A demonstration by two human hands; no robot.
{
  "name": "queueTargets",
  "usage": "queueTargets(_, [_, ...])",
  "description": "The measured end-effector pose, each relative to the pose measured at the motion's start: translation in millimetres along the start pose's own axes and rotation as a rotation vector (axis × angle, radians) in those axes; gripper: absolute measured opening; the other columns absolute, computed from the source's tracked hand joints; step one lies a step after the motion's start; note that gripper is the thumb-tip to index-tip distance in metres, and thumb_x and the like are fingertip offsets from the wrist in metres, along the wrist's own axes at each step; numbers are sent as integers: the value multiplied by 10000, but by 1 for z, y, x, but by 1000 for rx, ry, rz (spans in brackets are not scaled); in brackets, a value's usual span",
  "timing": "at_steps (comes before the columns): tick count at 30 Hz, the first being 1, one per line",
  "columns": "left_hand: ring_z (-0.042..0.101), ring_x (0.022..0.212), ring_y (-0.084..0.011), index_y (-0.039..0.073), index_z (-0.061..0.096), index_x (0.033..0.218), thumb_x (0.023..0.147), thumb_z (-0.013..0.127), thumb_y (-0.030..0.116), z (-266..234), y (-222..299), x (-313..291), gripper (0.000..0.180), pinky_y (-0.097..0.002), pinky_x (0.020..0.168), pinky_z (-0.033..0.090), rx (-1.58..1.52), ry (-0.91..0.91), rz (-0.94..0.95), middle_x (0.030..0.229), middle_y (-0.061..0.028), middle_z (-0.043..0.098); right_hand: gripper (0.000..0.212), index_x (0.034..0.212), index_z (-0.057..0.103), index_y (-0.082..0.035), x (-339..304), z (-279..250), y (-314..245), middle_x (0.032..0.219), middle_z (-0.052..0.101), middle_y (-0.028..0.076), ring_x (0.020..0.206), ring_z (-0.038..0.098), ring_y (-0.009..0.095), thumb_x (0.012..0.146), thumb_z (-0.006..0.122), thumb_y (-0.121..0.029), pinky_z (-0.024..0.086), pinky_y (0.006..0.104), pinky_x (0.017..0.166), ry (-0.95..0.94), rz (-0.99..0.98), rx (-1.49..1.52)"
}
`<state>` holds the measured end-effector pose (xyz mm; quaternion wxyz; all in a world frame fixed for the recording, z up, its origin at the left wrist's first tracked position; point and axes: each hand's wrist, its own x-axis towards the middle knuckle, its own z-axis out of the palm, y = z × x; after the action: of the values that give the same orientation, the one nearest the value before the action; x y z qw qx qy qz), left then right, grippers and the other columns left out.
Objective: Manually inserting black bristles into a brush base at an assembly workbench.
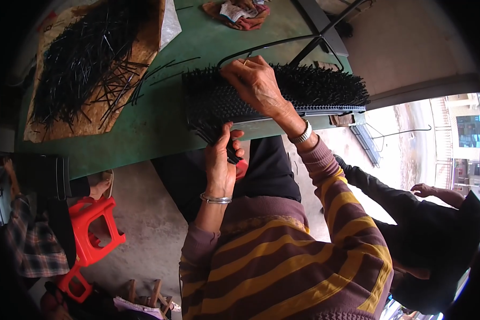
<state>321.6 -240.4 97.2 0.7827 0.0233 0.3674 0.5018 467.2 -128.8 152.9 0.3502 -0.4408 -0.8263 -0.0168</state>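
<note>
A long black perforated block lies along the near edge of the green table. Thin black strips stand densely out of its holes like bristles. My left hand is closed around a small bundle of black strips, just below the block's near left side. Over the block's left part, my right hand reaches in with its fingers bent and pressed together among the bristles. Its fingertips point down and away, so what they pinch is hidden.
A heap of loose black strips lies on brown sheeting at the far left. Bent black rods cross beyond the block, near a crumpled cloth. A red stool stands lower left. People sit at the left and right.
</note>
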Motion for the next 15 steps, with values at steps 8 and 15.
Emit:
queueTargets(8, [472, 624, -74, 29, 634, 1086, 966, 652, 260, 2, 1, -3, 261, -234, 523, 402, 2, 15, -27, 790, -16, 587, 108, 932, 635, -77, -1, 2, 10, 825, 652, 57, 763, 630, 238, 828, 663, -65, 437, 361, 759, 32, -45, 52])
queueTargets(15, [433, 619, -89, 47, 583, 1179, 995, 605, 248, -2, 1, -2, 273, -270, 656, 441, 23, -33, -53, 814, -26, 543, 69, 918, 627, -95, 0, 3, 15, 835, 631, 45, 781, 622, 248, 856, 655, -103, 427, 372, 745, -77, -61, 83])
